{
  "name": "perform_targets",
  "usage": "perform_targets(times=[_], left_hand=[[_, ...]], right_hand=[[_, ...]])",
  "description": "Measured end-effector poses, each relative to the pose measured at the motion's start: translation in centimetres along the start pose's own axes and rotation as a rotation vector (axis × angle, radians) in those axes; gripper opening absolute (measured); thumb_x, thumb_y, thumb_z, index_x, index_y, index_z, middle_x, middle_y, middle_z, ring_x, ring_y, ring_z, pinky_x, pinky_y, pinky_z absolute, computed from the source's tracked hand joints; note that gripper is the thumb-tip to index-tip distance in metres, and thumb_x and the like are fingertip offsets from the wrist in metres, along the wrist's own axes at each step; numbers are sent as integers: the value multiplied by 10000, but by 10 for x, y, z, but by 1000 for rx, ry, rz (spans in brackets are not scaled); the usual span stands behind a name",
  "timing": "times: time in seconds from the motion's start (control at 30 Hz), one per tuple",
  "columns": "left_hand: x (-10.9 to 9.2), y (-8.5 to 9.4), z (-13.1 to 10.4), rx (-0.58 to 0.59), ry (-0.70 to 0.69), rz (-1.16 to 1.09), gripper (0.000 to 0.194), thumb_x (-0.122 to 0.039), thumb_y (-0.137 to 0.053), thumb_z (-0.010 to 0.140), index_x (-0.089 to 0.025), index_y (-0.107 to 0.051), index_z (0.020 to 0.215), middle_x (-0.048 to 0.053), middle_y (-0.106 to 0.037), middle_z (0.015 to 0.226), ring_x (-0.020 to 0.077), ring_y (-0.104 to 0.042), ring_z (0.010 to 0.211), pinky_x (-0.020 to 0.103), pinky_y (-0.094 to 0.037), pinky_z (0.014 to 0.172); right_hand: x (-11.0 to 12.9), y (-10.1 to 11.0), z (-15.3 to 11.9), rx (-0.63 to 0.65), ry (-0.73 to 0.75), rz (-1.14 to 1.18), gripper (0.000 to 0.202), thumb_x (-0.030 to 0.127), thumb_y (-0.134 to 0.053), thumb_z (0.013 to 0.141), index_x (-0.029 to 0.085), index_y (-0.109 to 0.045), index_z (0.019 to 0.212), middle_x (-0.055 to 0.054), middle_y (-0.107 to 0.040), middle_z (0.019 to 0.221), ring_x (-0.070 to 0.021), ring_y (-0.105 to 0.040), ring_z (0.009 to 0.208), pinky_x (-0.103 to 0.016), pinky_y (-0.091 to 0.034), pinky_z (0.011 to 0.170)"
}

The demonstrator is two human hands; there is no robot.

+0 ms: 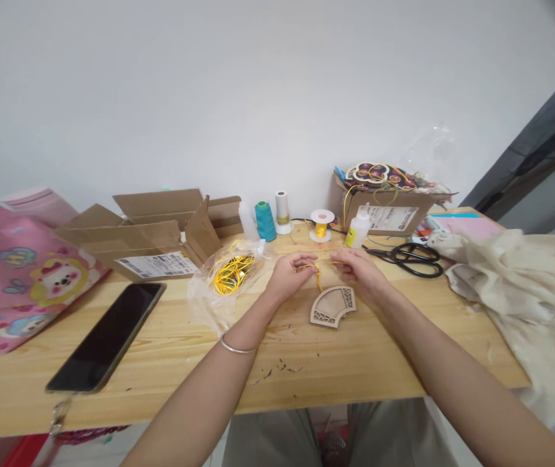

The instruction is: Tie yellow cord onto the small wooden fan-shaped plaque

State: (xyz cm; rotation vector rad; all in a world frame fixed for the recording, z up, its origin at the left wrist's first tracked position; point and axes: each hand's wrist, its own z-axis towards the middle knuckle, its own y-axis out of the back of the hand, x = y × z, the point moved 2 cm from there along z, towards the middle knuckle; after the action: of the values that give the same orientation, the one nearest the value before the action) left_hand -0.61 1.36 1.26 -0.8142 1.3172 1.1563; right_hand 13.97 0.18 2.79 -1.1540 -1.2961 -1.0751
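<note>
A thin yellow cord [319, 279] runs between my two hands above the middle of the table. My left hand [293, 274] pinches it on the left, and my right hand [358, 267] grips it on the right, fingers closed. From the cord hangs a fan-shaped wooden piece [333, 305] with cut-out lattice ends, just below and between the hands; whether it touches the table I cannot tell. Left of my left hand lies a clear plastic bag [209, 305] with bundled yellow cords [231, 274] in it.
Black scissors [411, 258], a small white bottle [358, 228] and a yellow spool [321, 227] stand or lie beyond my right hand. A teal thread cone [264, 222], an open cardboard box [126, 246], a phone [107, 340] and beige cloth [540, 292] also occupy the wooden table [345, 370].
</note>
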Motion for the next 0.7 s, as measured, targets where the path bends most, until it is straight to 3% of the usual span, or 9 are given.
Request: perform_targets(times=[0.13, 0.27, 0.43, 0.7], left_hand=[[-1, 0, 1, -15, -12, 14, 264, -200, -567, 591, -104, -564, 837, 59, -615, 703, 125, -562, 657, 221, -430, 618], [-1, -1, 0, -21, -6, 19, 284, -203, -571, 587, -96, -561, 850, 64, -620, 703, 129, -562, 653, 231, -430, 624], [1, 0, 2, -25, -2, 42, 261, -243, -560, 602, -89, -580, 812, 89, -623, 789, 139, -562, 705, 242, -428, 654], [7, 6, 4, -32, 26, 186, 248, -300, -551, 600, -92, -625, 714, 79, -638, 709, 137, -552, 622, 239, -418, 599]], right_hand=[[-2, -6, 2, -34, 188, -308, 242, 368, -582, 565, 141, -555, 644, 38, -421, 496, -53, -316, 445, -187, -229, 404], [-14, -5, 6, -20, 244, -562, 322, 426, -553, 589, 151, -638, 734, 24, -444, 458, -54, -277, 411, -195, -179, 381], [-18, 1, 10, -32, 340, -655, 283, 397, -520, 638, 164, -660, 717, -5, -541, 518, -61, -325, 420, -197, -210, 386], [-15, 5, 11, -69, 359, -753, 230, 354, -526, 644, 174, -659, 698, -22, -594, 614, -84, -417, 474, -203, -277, 420]])
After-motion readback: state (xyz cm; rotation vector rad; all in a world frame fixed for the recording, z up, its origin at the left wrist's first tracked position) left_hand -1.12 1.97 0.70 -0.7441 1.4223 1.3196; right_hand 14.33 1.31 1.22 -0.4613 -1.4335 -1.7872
